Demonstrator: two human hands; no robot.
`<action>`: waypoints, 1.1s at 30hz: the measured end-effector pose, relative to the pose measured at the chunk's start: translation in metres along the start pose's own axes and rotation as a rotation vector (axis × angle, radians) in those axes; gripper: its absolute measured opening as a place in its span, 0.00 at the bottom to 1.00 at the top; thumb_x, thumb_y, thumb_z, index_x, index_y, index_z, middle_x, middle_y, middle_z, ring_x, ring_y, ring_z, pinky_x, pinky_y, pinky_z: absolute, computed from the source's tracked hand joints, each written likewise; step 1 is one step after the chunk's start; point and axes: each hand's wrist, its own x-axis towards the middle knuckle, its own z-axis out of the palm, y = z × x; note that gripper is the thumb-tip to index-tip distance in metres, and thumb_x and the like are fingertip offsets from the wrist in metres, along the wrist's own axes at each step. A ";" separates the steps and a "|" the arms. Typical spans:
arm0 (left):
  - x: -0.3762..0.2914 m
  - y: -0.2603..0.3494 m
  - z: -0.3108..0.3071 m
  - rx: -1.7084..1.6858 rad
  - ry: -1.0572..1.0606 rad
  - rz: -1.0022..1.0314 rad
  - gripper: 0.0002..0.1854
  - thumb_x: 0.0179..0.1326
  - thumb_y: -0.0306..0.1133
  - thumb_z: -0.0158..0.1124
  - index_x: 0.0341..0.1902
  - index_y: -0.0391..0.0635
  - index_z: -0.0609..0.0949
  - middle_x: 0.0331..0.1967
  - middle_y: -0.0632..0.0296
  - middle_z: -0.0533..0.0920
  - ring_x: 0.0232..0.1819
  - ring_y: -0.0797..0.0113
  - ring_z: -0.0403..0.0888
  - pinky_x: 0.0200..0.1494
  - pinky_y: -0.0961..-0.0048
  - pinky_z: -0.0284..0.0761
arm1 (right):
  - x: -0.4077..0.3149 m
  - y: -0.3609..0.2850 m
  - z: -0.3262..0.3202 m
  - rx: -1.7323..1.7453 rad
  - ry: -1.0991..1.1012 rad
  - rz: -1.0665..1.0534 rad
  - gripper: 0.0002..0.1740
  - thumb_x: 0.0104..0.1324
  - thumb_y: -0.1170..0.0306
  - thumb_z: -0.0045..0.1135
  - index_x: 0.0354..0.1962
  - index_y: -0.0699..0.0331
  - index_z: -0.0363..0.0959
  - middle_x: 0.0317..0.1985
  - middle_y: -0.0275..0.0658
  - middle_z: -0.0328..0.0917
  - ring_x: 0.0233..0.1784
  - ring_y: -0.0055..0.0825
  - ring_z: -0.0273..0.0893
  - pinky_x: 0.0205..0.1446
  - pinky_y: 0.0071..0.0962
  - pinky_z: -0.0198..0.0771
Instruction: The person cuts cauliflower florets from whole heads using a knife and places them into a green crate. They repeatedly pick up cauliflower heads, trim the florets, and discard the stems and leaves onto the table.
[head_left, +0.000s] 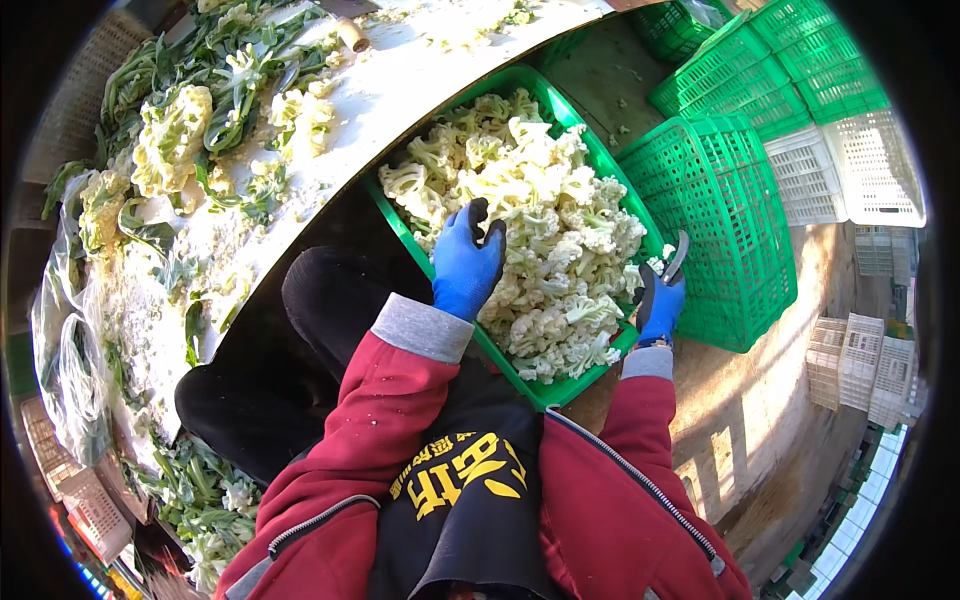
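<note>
My left hand (469, 259), in a blue glove with dark fingertips, is over the cauliflower florets (540, 225) that fill a green plastic crate (409, 236). Its fingers are apart and curved, with nothing seen between them. At the crate's right edge, my right hand (660, 300), gloved the same way, grips a small knife with a curved blade (679, 257). A few small white cauliflower pieces (658, 262) are beside the blade; whether the fingers hold them too I cannot tell.
A white work surface (382, 90) at the left bears cauliflower heads (172, 139), leaves and crumbs. Plastic bags (79, 390) hang at its far left edge. An empty-looking green crate (720, 232) stands tilted on the right, with stacked green crates (817, 60) and white crates (874, 169) behind it.
</note>
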 end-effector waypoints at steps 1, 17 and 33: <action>-0.006 -0.004 0.001 -0.160 -0.119 -0.033 0.20 0.61 0.34 0.63 0.55 0.37 0.76 0.43 0.56 0.82 0.39 0.68 0.80 0.41 0.73 0.77 | -0.018 -0.018 -0.006 0.131 0.062 -0.021 0.20 0.59 0.67 0.64 0.47 0.60 0.69 0.27 0.31 0.75 0.19 0.15 0.68 0.20 0.18 0.64; -0.015 -0.012 0.017 -1.128 -0.370 -0.596 0.17 0.66 0.38 0.50 0.47 0.36 0.77 0.39 0.55 0.82 0.38 0.63 0.82 0.43 0.67 0.79 | -0.151 -0.032 0.062 -0.438 -0.372 -0.589 0.19 0.71 0.60 0.48 0.48 0.68 0.70 0.27 0.42 0.79 0.21 0.26 0.74 0.22 0.27 0.66; -0.017 0.005 0.018 -0.972 0.070 -0.562 0.23 0.67 0.41 0.58 0.55 0.33 0.70 0.40 0.50 0.78 0.37 0.65 0.75 0.38 0.66 0.74 | -0.156 -0.021 0.085 -0.009 -0.651 0.116 0.21 0.71 0.56 0.46 0.42 0.69 0.71 0.23 0.40 0.75 0.23 0.28 0.73 0.27 0.31 0.66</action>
